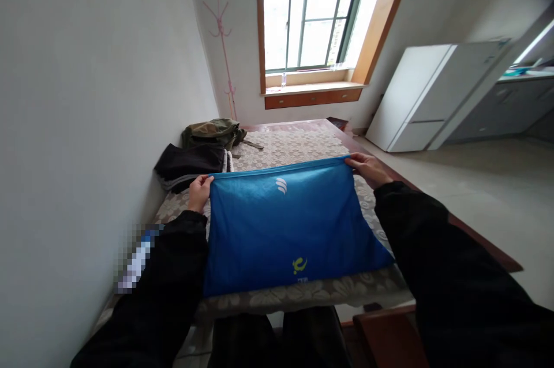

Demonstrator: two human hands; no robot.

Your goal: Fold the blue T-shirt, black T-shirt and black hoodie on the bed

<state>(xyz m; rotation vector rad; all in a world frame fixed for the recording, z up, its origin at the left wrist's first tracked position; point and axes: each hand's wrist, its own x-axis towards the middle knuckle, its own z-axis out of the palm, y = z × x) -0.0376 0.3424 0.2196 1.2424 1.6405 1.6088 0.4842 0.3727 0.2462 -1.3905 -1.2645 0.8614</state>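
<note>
Blue sports shirt lies flat on the lace-covered bench, far edge pinched at each corner by left hand and right hand | folding looks barely begun; black garment and olive garment wait beyond the shirt | window and white refrigerator farther back.

A blue garment with white and yellow logos lies on a beige floral lace tablecloth.
</note>
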